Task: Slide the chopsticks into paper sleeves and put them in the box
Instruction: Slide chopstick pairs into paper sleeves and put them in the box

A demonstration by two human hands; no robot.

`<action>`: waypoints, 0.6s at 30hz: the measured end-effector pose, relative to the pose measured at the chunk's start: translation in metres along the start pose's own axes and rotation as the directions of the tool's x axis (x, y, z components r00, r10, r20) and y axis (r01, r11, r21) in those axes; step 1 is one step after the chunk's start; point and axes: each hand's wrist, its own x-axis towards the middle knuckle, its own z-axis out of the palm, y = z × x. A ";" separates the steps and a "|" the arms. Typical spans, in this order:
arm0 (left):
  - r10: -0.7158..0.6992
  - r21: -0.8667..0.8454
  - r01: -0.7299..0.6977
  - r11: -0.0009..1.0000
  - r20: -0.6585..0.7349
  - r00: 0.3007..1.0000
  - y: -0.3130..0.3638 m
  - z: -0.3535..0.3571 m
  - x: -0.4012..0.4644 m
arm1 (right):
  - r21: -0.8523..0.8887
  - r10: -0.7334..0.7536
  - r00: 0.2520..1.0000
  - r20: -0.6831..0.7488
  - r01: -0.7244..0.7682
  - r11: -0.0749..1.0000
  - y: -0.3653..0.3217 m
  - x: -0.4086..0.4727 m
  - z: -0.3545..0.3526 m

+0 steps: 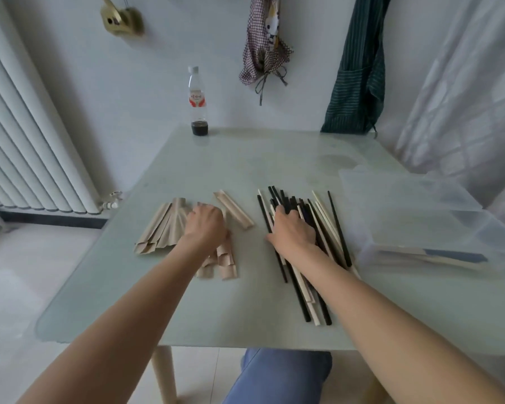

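A plastic bottle [198,103] stands at the glass table's [216,301] far edge, near a radiator [27,141].

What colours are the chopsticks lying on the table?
The chopsticks are black and cream-white, mixed in one pile under the right hand, seen in the head view.

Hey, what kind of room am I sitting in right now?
Probably a home dining or kitchen corner: aprons hang on the wall, a radiator stands to the left, and a bottle sits on the glass-topped table.
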 end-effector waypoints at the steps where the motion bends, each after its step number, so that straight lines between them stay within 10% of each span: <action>1: 0.004 -0.006 -0.004 1.000 0.014 1.000 0.000 0.002 0.001 | -0.015 0.022 1.000 0.010 -0.022 1.000 -0.003 0.002 0.001; 14: -0.053 -0.354 0.040 0.934 -0.025 0.998 -0.002 0.000 0.005 | -0.201 -0.003 0.998 0.058 0.015 0.979 -0.021 0.011 -0.011; 18: -0.148 -0.653 0.128 0.746 0.025 0.989 -0.006 -0.007 0.007 | -0.125 0.063 0.995 0.072 -0.054 0.991 -0.013 0.010 -0.018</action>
